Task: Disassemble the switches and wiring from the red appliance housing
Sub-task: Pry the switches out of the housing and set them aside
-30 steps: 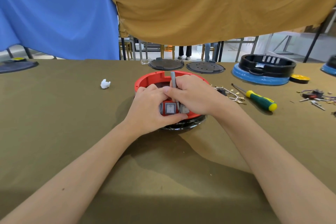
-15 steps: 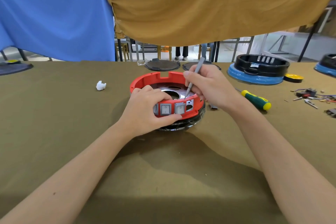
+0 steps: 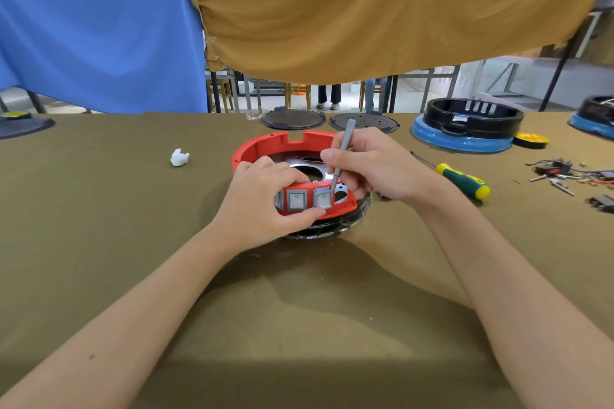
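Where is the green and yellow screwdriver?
In the head view, the green and yellow screwdriver lies on the table, just right of the right hand.

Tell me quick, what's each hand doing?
Left hand: gripping the red housing.
Right hand: holding a grey tool.

Olive cloth [image 3: 99,242] covers table. Blue drape [image 3: 99,26] hangs rear left, tan drape [image 3: 365,10] rear right. Chairs [image 3: 222,93], metal frames, pale floor beyond gap.

Red housing [image 3: 265,149], grey switches [image 3: 296,200], olive tablecloth [image 3: 99,226], green-and-yellow screwdriver handle [image 3: 463,180].
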Demonstrator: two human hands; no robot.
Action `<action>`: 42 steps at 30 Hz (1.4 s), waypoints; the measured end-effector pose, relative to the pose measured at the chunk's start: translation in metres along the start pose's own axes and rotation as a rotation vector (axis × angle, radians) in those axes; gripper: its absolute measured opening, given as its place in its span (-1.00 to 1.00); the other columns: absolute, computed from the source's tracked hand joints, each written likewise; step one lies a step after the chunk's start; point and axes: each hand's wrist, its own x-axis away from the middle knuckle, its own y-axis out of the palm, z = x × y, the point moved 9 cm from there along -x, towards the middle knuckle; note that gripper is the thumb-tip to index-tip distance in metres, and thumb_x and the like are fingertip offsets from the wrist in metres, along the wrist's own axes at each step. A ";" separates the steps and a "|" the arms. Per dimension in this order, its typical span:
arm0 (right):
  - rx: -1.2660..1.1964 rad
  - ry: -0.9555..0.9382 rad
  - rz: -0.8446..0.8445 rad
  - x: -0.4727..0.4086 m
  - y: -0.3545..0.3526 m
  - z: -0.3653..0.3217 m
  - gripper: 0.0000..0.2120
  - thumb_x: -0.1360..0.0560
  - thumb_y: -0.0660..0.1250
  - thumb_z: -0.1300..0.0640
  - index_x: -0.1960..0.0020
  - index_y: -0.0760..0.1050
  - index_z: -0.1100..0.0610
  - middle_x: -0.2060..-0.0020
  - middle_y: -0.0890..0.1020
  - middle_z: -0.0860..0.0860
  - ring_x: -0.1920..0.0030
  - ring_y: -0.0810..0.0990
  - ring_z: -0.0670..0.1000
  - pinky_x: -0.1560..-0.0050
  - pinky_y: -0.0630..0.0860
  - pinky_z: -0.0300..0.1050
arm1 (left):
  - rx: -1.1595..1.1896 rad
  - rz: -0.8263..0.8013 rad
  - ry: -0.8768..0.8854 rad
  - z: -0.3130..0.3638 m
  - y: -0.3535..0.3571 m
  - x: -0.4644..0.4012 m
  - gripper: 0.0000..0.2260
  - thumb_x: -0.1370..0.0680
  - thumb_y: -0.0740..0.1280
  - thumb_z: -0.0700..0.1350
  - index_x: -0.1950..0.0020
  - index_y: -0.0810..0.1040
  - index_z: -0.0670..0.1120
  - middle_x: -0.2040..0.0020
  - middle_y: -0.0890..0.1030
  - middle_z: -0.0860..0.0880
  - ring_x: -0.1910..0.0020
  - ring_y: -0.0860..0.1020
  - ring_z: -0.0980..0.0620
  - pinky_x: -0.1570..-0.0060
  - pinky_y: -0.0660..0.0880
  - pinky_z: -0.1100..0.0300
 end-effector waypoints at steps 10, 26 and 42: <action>-0.026 0.069 0.030 -0.002 0.002 0.003 -0.68 -0.65 0.25 0.02 0.17 0.54 0.20 0.53 0.49 -0.01 0.53 0.43 -0.04 0.47 0.41 -0.31 | -0.014 0.004 0.011 0.002 0.000 0.000 -0.58 -0.43 0.28 0.33 -0.06 0.62 0.07 0.09 0.51 0.28 0.08 0.43 0.18 -0.01 0.35 0.11; -0.041 -0.178 0.093 0.002 0.008 -0.028 -0.69 -0.65 0.24 0.06 0.12 0.50 0.29 0.48 0.48 0.04 0.47 0.44 0.01 0.40 0.46 -0.22 | -0.019 0.014 0.017 0.002 -0.002 0.000 -0.60 -0.43 0.31 0.34 -0.01 0.61 0.06 0.15 0.51 0.27 0.14 0.41 0.17 0.05 0.26 0.16; 0.345 -0.100 -0.003 -0.021 0.034 -0.028 -0.62 -0.64 0.22 -0.08 0.17 0.49 0.19 0.34 0.50 -0.02 0.35 0.45 -0.07 0.30 0.40 -0.18 | -0.013 -0.002 -0.007 0.000 -0.001 -0.001 -0.53 -0.41 0.28 0.39 -0.08 0.62 0.08 0.06 0.60 0.20 0.10 0.44 0.12 0.02 0.31 0.10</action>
